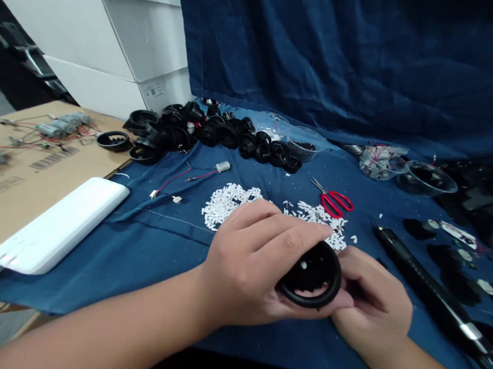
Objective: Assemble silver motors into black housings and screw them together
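My left hand (256,263) is wrapped round a black cup-shaped plastic housing (313,301), its round opening tilted toward me. A small white dot shows inside the housing, and its lower inner edge looks notched. Close against the housing's right side is my right hand (370,297), with fingers curled; what they pinch, if anything, is hidden. Behind my hands lie heaps of small white plastic pieces (226,203) on the blue cloth (170,253). Red-handled scissors (335,200) rest beyond them, and a black electric screwdriver (429,289) lies to the right.
Several black housings (225,132) are piled at the back. A small motor with wires (223,166) lies before them. Clear plastic bowls (307,145) stand behind. At left are a white power bank (62,224), a cardboard surface (36,167) and white boxes (145,39). Dark parts crowd the right.
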`<action>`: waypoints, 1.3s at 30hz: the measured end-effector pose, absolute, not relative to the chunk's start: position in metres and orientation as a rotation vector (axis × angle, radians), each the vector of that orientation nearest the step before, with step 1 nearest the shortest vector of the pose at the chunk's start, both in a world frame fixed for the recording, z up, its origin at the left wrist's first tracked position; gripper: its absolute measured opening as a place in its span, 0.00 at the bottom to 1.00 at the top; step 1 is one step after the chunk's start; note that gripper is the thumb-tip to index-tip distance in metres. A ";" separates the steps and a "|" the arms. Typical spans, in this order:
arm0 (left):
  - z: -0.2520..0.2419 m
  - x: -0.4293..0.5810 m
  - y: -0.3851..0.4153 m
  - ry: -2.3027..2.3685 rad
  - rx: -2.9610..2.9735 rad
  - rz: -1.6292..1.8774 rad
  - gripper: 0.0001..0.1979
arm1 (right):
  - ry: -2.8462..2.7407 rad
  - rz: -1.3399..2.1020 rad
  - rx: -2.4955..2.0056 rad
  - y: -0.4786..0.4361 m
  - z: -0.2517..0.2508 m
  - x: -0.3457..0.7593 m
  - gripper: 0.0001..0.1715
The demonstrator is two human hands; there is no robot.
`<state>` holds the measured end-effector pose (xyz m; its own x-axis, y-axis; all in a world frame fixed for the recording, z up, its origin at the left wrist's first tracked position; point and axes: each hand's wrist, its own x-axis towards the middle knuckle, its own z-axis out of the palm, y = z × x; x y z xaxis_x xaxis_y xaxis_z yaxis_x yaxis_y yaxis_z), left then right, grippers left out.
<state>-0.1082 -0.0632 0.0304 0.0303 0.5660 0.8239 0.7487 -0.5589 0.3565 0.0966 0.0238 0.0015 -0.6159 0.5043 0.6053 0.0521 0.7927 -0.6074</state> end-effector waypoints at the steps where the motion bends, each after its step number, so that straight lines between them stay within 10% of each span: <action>1: 0.030 -0.108 -0.063 -1.387 -2.109 -1.557 0.29 | -2.162 0.659 -0.397 0.024 0.002 0.097 0.09; 16: 0.030 -0.101 -0.061 -1.336 -2.184 -1.413 0.23 | -2.239 0.606 -0.339 0.021 -0.002 0.092 0.25; 31: 0.035 -0.109 -0.053 -1.146 -2.644 -1.564 0.16 | -2.339 0.708 -0.181 0.030 0.012 0.083 0.05; 39: 0.032 -0.114 -0.052 -1.076 -2.728 -1.561 0.21 | -2.442 0.629 -0.149 0.035 0.000 0.093 0.15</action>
<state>-0.1136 -0.0515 0.0320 0.3538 0.6123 0.7070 0.4430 -0.7755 0.4498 0.0934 0.0350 0.0002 -0.8102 0.2471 0.5315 -0.0402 0.8812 -0.4710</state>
